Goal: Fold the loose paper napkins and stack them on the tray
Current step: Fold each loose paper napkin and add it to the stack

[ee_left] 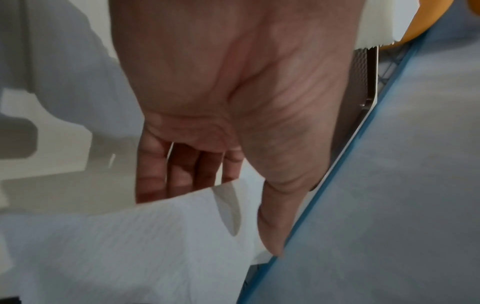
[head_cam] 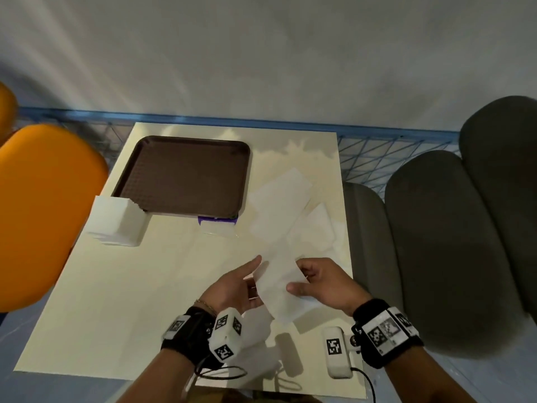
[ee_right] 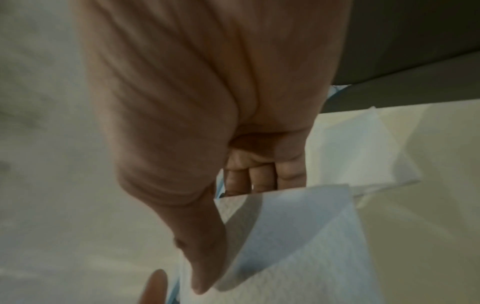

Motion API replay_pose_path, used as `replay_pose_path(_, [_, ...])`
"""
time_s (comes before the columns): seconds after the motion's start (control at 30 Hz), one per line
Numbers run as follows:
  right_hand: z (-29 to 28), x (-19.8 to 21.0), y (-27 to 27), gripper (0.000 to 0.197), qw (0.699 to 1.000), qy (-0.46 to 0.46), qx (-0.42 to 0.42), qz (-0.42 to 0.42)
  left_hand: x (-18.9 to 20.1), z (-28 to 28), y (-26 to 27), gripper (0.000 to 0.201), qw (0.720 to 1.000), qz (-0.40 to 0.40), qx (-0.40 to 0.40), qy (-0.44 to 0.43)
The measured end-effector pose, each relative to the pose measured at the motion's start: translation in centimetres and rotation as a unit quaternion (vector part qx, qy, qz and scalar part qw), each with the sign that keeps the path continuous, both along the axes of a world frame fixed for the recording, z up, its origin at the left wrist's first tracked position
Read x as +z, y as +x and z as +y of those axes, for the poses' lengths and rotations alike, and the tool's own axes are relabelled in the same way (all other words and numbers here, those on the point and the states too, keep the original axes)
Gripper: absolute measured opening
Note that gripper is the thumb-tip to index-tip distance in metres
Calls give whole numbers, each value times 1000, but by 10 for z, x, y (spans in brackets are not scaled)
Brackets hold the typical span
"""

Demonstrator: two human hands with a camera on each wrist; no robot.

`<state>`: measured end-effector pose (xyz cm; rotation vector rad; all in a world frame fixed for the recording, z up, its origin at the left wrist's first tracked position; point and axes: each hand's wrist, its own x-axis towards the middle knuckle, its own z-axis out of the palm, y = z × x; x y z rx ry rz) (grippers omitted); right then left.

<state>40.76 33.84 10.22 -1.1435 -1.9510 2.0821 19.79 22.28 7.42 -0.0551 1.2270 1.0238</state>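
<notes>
Seen from the head camera, one napkin [head_cam: 280,283] is lifted above the near part of the table [head_cam: 116,286], between both hands. I think it is kept in the air so that its halves can be brought together for a fold. The left hand [head_cam: 235,289] stands at its left edge with straight, relaxed fingers — it seems to support the sheet from beneath and not to grip it. The right hand [head_cam: 321,282] has its thumb over the sheet and its curled fingers at the right edge, so it pinches the napkin. More loose napkins [head_cam: 284,205] lie spread on the table to the right of the brown tray [head_cam: 186,175], which carries nothing yet. A white stack [head_cam: 116,222] sits at the tray's near left corner, probably a supply.

From the left wrist, the left hand [ee_left: 221,102] shows straight fingers [ee_left: 179,170] that go behind the napkin [ee_left: 124,246]; the thumb lies beside its edge, not closed on it.

From the right wrist, the right hand [ee_right: 194,102] has its thumb on top of the napkin [ee_right: 298,246] and its fingers [ee_right: 262,176] bent under the edge — a light pinch, good for thin paper.
</notes>
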Motion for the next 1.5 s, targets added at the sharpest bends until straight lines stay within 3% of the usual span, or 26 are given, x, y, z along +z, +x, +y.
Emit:
replay_pose_path(0.1, [2, 23, 1, 29, 999, 6, 24, 32, 14, -3, 0, 79, 999, -34, -16, 22])
replay_pose_path(0.17, [4, 40, 0, 31, 998, 13, 49, 43, 22, -3, 5, 91, 993, -110, -19, 41])
replay_pose_path(0.33, [12, 66, 2, 17, 989, 89, 118, 20, 32, -4, 10, 58, 989, -77, -50, 120])
replay_pose_path(0.43, [18, 76, 7, 13, 985, 109, 136, 10, 40, -11, 1, 88, 983, -30, -50, 171])
replay_pose_path(0.53, [21, 86, 11, 10, 981, 92, 169, -4, 44, -19, -4, 76, 973, -45, -37, 223])
replay_pose_path(0.6, [19, 93, 9, 21, 974, 80, 210, -7, 53, -19, -1, 68, 965, -68, -31, 252])
replay_pose_path(0.67, [16, 98, 6, 25, 968, 69, 241, 0, 60, -15, 3, 76, 957, -77, -45, 275])
replay_pose_path(0.73, [14, 98, 3, 17, 968, 67, 241, 7, 68, -9, 7, 86, 963, -55, -77, 251])
replay_pose_path(0.8, [14, 97, 2, 22, 976, 65, 209, 17, 69, -7, 9, 76, 965, -20, -99, 244])
replay_pose_path(0.9, [17, 96, 8, 7, 984, 50, 170, 32, 65, -14, 8, 66, 965, 26, -108, 238])
replay_pose_path(1.1, [25, 95, 22, 15, 988, 44, 146, 18, 64, -27, -6, 67, 970, 82, -103, 204])
replay_pose_path(1.17, [26, 98, 24, 14, 986, 47, 160, 7, 63, -30, -12, 60, 969, 111, -95, 200])
replay_pose_path(1.23, [24, 99, 24, 18, 982, 52, 184, 2, 65, -32, -15, 68, 966, 135, -99, 198])
replay_pose_path(1.33, [18, 99, 18, 24, 976, 74, 203, 16, 67, -36, -17, 90, 961, 140, -119, 206])
replay_pose_path(1.5, [10, 92, 4, 17, 969, 141, 190, 70, 64, -42, -9, 71, 961, 122, -138, 205])
